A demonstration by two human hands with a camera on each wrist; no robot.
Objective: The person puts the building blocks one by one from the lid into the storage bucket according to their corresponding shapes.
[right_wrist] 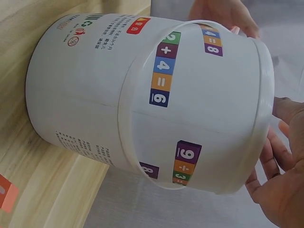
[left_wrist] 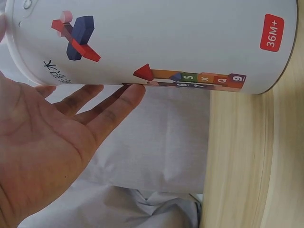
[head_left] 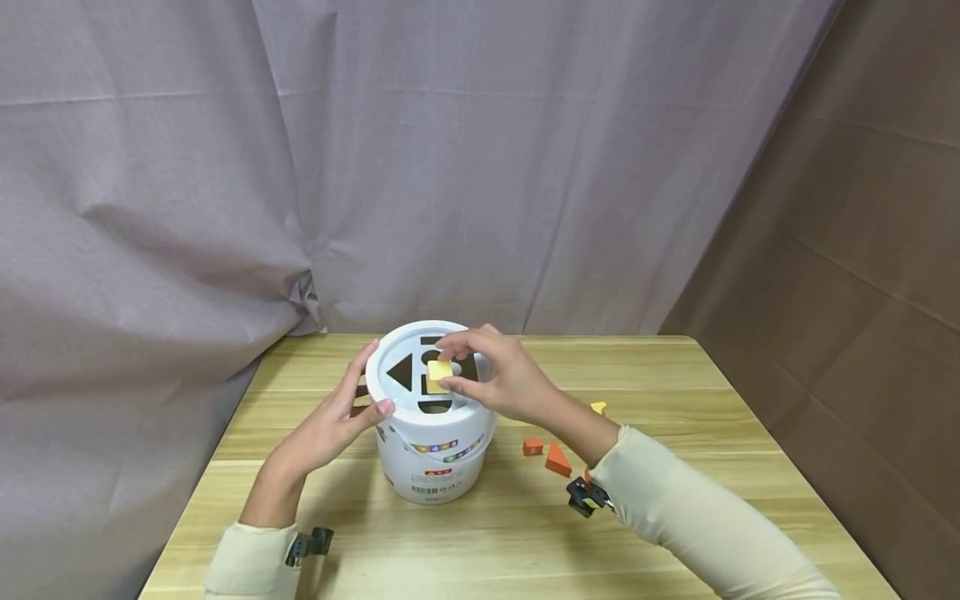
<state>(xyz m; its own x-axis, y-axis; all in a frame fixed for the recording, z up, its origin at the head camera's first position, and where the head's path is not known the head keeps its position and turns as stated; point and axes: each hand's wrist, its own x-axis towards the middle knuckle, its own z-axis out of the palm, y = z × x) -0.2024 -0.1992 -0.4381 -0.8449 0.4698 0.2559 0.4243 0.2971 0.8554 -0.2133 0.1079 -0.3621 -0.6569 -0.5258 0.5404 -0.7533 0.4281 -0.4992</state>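
A white bucket [head_left: 431, 467] stands upright on the table, its lid [head_left: 399, 340] pierced by several shaped holes, one triangular. My right hand [head_left: 513, 383] pinches a yellow block [head_left: 439, 373] between thumb and fingers over the middle of the lid. Whether the block's lower end sits inside a hole, I cannot tell. The left hand [head_left: 330, 429] rests against the bucket's left side, thumb at the rim; in the left wrist view its fingers [left_wrist: 111, 111] lie fairly straight along the printed wall. From the right wrist view, the bucket's rim hides the yellow block.
Right of the bucket lie an orange block [head_left: 532, 447], an orange triangular block [head_left: 558, 460] and a yellow piece [head_left: 597, 407]; another orange piece is partly covered by the right sleeve. The bucket's handle [head_left: 468, 455] hangs down its front. Grey curtain [head_left: 480, 167] hangs behind the wooden table [head_left: 637, 375].
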